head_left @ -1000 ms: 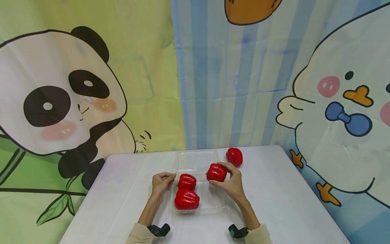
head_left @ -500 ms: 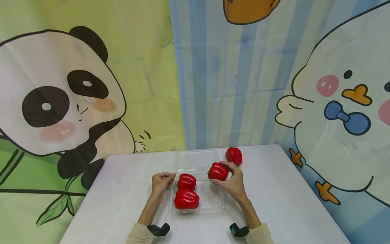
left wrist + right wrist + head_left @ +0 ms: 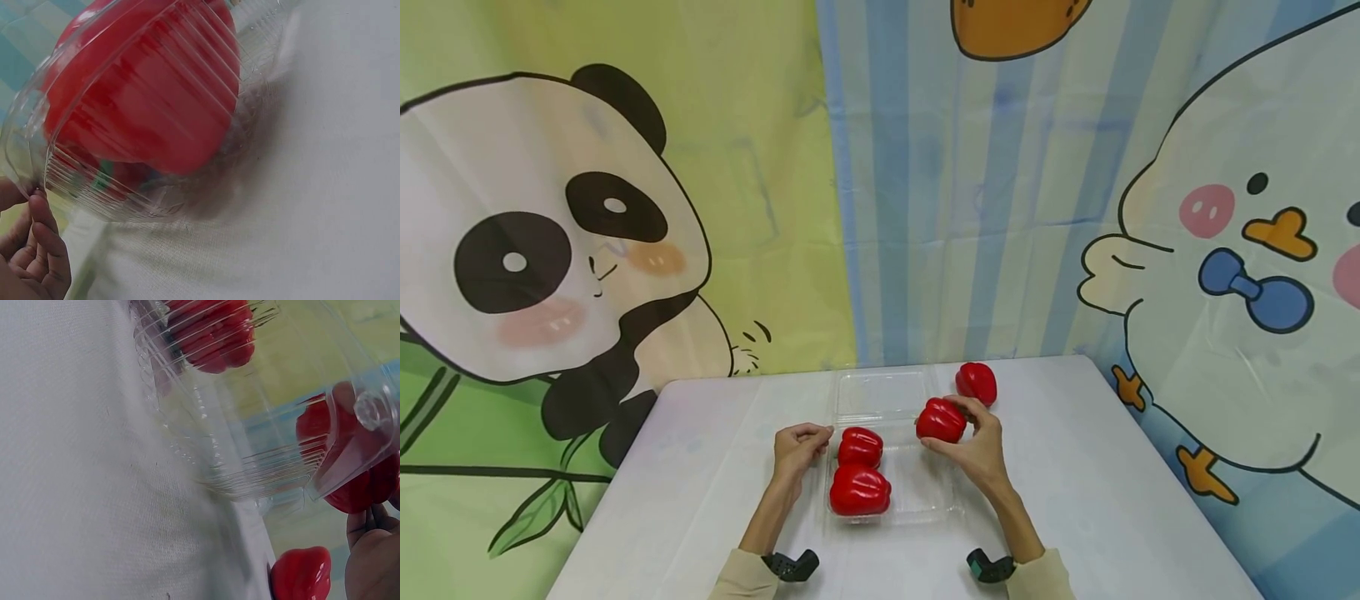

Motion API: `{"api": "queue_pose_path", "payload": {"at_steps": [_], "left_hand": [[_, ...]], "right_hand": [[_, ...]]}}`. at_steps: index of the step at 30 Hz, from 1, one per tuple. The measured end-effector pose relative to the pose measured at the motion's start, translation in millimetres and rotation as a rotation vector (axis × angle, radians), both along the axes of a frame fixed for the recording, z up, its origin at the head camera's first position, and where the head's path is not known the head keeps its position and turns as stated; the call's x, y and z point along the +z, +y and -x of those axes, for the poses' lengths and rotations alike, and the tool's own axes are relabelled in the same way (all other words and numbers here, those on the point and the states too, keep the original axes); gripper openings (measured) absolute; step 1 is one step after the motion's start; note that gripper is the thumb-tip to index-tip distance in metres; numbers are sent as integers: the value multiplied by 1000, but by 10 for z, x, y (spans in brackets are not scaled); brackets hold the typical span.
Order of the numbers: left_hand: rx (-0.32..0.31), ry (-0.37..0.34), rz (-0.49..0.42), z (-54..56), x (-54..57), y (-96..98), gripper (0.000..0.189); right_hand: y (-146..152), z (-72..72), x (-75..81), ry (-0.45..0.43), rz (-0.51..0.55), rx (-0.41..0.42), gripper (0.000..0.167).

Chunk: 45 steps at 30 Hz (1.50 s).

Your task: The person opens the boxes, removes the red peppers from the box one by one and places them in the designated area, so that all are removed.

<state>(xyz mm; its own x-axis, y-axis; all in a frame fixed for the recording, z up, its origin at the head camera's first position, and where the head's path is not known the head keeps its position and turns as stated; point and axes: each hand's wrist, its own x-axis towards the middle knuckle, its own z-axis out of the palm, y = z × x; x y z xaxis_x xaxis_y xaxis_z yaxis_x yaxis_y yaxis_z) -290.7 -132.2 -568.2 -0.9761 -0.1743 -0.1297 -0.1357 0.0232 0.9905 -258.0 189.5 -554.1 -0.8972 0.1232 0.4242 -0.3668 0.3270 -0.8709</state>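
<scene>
Right at the bottom of the frame, two beige sleeves lead in, a black device on each wrist. Next, below centre, here's the clear box, open on the white bench, with the first pepper in its lower-left corner. Straight behind it sits a second pepper. And look at the left hand, at the box's left edge: thumb and forefinger pinch the clear rim, the other fingers curled in. Over to the right, the right hand has its grip on a third pepper, thumb below, fingers above, by the box's upper-right corner; whether that pepper touches the plastic, I can't tell. Behind, the lid lies open toward the bench's far edge, and a fourth pepper rests right of it, just beyond the right hand. Farthest back, the curtain fills the upper frame: panda left, chick right, blue stripes between.
</scene>
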Motion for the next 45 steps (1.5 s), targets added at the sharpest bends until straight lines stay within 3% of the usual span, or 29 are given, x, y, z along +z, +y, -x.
{"api": "queue_pose_path", "payload": {"at_steps": [45], "left_hand": [[1, -3, 10, -29, 26, 5, 22]], "right_hand": [[179, 40, 52, 17, 17, -59, 77]]}}
